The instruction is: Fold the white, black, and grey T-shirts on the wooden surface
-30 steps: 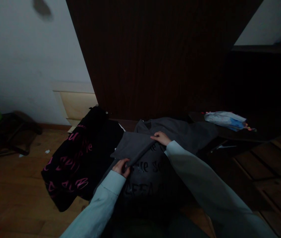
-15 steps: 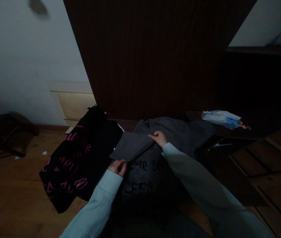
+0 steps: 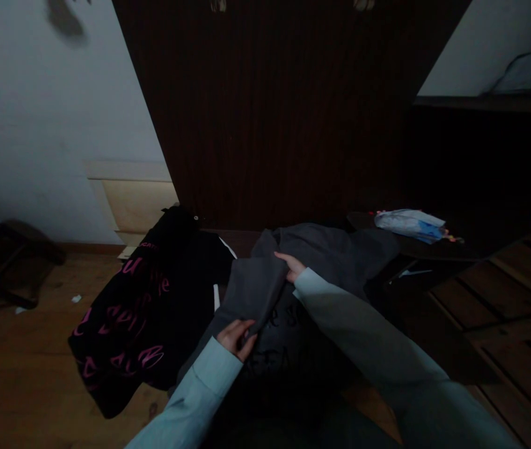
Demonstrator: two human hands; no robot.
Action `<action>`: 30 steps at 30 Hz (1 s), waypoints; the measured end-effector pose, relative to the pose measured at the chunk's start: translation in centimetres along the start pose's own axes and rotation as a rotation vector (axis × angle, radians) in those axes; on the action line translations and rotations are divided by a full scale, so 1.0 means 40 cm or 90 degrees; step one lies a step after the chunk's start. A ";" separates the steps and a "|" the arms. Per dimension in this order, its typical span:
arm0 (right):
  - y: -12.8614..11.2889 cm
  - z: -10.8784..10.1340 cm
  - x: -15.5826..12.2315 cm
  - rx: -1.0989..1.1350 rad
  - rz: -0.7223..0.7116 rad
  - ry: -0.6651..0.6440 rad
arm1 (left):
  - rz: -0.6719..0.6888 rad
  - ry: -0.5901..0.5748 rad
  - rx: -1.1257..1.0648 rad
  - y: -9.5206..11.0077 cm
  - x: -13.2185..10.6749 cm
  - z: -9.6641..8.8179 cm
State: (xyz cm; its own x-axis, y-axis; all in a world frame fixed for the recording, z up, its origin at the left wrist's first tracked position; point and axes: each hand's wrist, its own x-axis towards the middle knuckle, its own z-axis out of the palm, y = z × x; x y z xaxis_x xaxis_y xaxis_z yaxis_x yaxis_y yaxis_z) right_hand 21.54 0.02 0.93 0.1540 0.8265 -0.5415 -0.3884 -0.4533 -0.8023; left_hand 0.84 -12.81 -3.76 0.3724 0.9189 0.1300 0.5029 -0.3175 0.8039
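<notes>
Between the fingers point(image 3: 239, 327) lies grey cloth point(image 3: 254, 288); it's folded.

Single head view, seen from your own head and facing forward and down over your forearms point(image 3: 202, 390), which enter along the lower border. Your left hand point(image 3: 237, 338) and right hand point(image 3: 292, 265) lie near the lens, the right farther off; a dark panel point(image 3: 269, 125) stands upright beyond, and a dark ledge point(image 3: 478, 246) shows its left corner at right.
</notes>
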 end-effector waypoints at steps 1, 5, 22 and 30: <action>-0.019 0.007 -0.016 0.004 -0.021 0.004 | 0.004 -0.029 -0.024 0.006 -0.005 0.001; -0.111 -0.028 -0.131 0.007 -0.131 0.005 | 0.020 -0.047 -0.104 0.025 0.013 -0.048; -0.159 -0.378 -0.521 -0.882 -0.131 -0.349 | 0.489 -0.209 0.553 0.172 0.607 0.176; -0.196 -0.397 -0.553 -0.743 -0.167 -0.351 | 0.631 -0.257 0.496 0.243 0.725 0.266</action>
State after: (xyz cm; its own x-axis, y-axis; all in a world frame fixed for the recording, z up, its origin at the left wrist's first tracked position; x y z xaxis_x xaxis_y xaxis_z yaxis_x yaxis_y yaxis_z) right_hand 35.61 -20.02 15.20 -0.3928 0.8343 -0.3868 0.6460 -0.0491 -0.7618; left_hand 24.83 8.28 1.65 0.9758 0.1307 0.1750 0.1481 -0.9849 -0.0902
